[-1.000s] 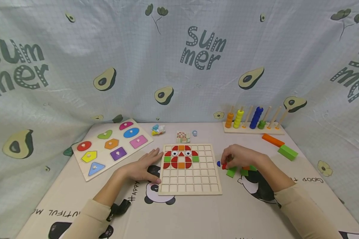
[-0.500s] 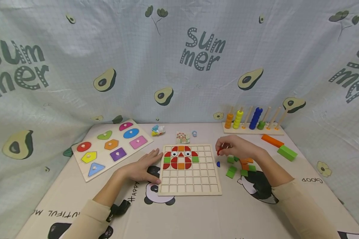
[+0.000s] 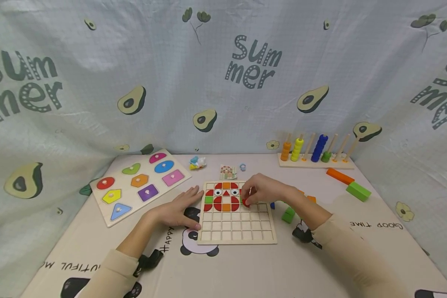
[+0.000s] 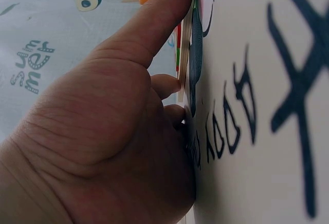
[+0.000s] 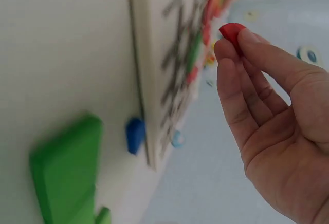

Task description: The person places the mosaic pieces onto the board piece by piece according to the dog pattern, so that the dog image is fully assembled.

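A square wooden grid board (image 3: 236,236) lies mid-table, with red, orange and green tiles and two eye pieces set in its upper left cells. My left hand (image 3: 176,210) rests flat at the board's left edge, fingers spread and thumb touching the frame. In the left wrist view the left thumb (image 4: 149,29) reaches along that edge. My right hand (image 3: 262,189) is over the board's upper right part. Between its thumb and fingers it pinches a red rounded tile (image 5: 234,35), close to the green tile on the right. The hand hides several cells behind it.
Loose green tiles (image 3: 288,215) and a blue piece (image 5: 135,135) lie right of the board. A picture card (image 3: 228,171) and small toys stand behind it. At back left is a knobbed shape puzzle (image 3: 139,181); at back right, a peg stacker (image 3: 316,164) and blocks (image 3: 358,191).
My right hand has lifted the red tile from the loose pieces and carried it left over the board. My left hand has stayed at the board's edge.
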Action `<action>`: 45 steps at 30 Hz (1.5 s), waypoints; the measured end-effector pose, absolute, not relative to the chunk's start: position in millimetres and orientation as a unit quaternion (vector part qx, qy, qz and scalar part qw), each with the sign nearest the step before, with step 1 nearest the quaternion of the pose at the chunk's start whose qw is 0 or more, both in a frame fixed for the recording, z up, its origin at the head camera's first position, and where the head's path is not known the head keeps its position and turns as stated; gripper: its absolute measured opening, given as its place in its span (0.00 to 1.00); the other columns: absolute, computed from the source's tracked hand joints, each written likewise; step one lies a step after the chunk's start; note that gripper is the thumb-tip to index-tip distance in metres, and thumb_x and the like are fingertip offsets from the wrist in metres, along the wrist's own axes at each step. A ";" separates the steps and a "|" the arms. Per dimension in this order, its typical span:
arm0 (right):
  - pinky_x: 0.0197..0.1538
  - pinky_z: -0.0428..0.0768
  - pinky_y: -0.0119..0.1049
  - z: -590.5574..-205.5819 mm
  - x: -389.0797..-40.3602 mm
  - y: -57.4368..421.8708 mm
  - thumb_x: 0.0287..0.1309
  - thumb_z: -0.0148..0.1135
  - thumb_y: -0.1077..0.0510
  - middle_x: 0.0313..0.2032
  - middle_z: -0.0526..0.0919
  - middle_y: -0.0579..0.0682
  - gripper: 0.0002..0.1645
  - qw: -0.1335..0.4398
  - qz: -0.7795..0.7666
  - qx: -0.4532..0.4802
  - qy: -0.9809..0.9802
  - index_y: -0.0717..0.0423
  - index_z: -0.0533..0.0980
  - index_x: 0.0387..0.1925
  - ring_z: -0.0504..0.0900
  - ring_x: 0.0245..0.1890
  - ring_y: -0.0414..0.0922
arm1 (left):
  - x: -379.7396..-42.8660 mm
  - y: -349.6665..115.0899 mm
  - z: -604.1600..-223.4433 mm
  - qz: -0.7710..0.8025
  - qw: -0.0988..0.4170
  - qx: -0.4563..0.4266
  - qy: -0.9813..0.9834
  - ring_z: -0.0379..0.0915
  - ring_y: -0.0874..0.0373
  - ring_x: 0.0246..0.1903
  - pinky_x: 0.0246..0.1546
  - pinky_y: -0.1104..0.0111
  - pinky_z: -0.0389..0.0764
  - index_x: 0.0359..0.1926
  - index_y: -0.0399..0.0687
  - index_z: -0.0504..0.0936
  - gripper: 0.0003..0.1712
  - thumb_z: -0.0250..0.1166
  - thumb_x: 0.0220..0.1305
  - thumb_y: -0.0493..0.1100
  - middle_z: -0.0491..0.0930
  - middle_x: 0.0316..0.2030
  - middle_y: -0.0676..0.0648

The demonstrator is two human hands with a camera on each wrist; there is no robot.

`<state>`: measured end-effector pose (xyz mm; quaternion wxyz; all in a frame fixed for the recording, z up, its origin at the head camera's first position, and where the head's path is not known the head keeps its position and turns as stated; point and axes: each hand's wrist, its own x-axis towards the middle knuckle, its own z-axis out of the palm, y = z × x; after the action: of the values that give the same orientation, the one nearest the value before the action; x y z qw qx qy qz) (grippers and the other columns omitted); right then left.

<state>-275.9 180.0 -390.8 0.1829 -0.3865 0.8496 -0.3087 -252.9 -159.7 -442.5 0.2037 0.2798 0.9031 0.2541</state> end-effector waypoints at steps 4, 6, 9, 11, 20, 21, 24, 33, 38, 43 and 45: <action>0.34 0.81 0.32 -399.8 -277.3 172.2 0.54 0.69 0.63 0.33 0.85 0.42 0.07 0.176 -0.290 -0.395 0.854 0.53 0.85 0.36 0.79 0.30 0.39 | -253.4 -159.5 -442.1 0.252 0.205 0.276 0.905 0.26 0.52 0.75 0.71 0.47 0.38 0.76 0.63 0.44 0.64 0.70 0.44 0.70 0.34 0.76 0.54; 0.34 0.80 0.32 -402.5 -277.5 170.2 0.53 0.70 0.62 0.32 0.85 0.41 0.07 0.172 -0.281 -0.390 0.860 0.52 0.85 0.36 0.78 0.29 0.38 | -253.5 -159.5 -441.9 0.252 0.206 0.274 0.905 0.26 0.52 0.75 0.71 0.47 0.37 0.76 0.63 0.44 0.64 0.70 0.44 0.71 0.34 0.76 0.55; 0.34 0.81 0.30 -404.8 -276.9 169.0 0.53 0.70 0.62 0.31 0.85 0.39 0.06 0.166 -0.262 -0.380 0.871 0.50 0.86 0.35 0.78 0.29 0.36 | -253.4 -159.4 -441.7 0.254 0.206 0.276 0.904 0.26 0.52 0.75 0.71 0.47 0.37 0.76 0.63 0.45 0.64 0.70 0.44 0.70 0.34 0.76 0.55; 0.35 0.81 0.30 -404.7 -275.3 168.4 0.53 0.70 0.62 0.32 0.85 0.38 0.07 0.165 -0.250 -0.373 0.878 0.49 0.86 0.35 0.78 0.29 0.36 | -253.3 -159.3 -441.7 0.251 0.206 0.276 0.905 0.26 0.52 0.75 0.72 0.47 0.37 0.76 0.63 0.44 0.64 0.70 0.44 0.71 0.34 0.76 0.55; 0.38 0.79 0.27 -404.0 -267.2 165.5 0.55 0.69 0.62 0.35 0.84 0.37 0.09 0.147 -0.189 -0.375 0.896 0.48 0.86 0.37 0.78 0.32 0.33 | -252.1 -159.5 -441.0 0.254 0.204 0.282 0.903 0.25 0.49 0.74 0.71 0.45 0.36 0.76 0.61 0.45 0.63 0.70 0.46 0.69 0.34 0.76 0.52; 0.38 0.79 0.27 -404.1 -266.9 165.1 0.55 0.69 0.62 0.35 0.84 0.37 0.09 0.144 -0.183 -0.376 0.897 0.48 0.86 0.38 0.78 0.32 0.33 | -252.1 -159.5 -441.1 0.252 0.204 0.281 0.903 0.25 0.49 0.74 0.71 0.45 0.36 0.76 0.61 0.45 0.63 0.70 0.46 0.70 0.34 0.76 0.52; 0.36 0.78 0.27 -403.4 -265.6 164.9 0.55 0.69 0.62 0.34 0.84 0.37 0.09 0.136 -0.170 -0.381 0.899 0.48 0.86 0.38 0.77 0.31 0.33 | -252.4 -159.4 -441.7 0.249 0.202 0.282 0.904 0.25 0.49 0.75 0.71 0.45 0.37 0.76 0.61 0.45 0.63 0.69 0.45 0.70 0.34 0.76 0.52; 0.32 0.75 0.28 -403.3 -262.2 165.2 0.53 0.70 0.58 0.28 0.79 0.34 0.05 0.103 -0.126 -0.421 0.892 0.45 0.86 0.34 0.73 0.27 0.35 | -253.8 -160.3 -442.5 0.251 0.202 0.283 0.903 0.25 0.50 0.75 0.71 0.46 0.36 0.76 0.61 0.44 0.64 0.70 0.45 0.70 0.33 0.76 0.52; 0.33 0.75 0.28 -404.4 -261.3 164.2 0.53 0.71 0.58 0.28 0.79 0.34 0.04 0.086 -0.114 -0.422 0.895 0.44 0.86 0.31 0.74 0.28 0.34 | -253.7 -160.5 -442.8 0.252 0.201 0.283 0.903 0.25 0.50 0.75 0.71 0.46 0.37 0.76 0.62 0.45 0.64 0.70 0.45 0.70 0.34 0.76 0.52; 0.34 0.76 0.27 -407.3 -260.1 167.4 0.53 0.71 0.55 0.30 0.82 0.35 0.03 0.075 -0.122 -0.417 0.897 0.45 0.86 0.32 0.75 0.28 0.32 | -253.6 -160.6 -443.3 0.248 0.203 0.282 0.904 0.25 0.50 0.75 0.71 0.46 0.37 0.76 0.62 0.44 0.64 0.69 0.45 0.70 0.34 0.76 0.52; 0.34 0.77 0.27 -407.6 -259.6 172.9 0.53 0.71 0.55 0.32 0.82 0.36 0.06 0.074 -0.141 -0.414 0.896 0.46 0.86 0.35 0.75 0.29 0.32 | -253.1 -160.4 -443.6 0.249 0.203 0.283 0.904 0.25 0.49 0.75 0.71 0.46 0.37 0.76 0.61 0.44 0.64 0.69 0.45 0.70 0.33 0.76 0.52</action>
<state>-259.6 172.9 -407.6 0.0742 -0.4143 0.8961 -0.1407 -253.1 -160.4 -443.6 0.2033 0.2826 0.9039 0.2486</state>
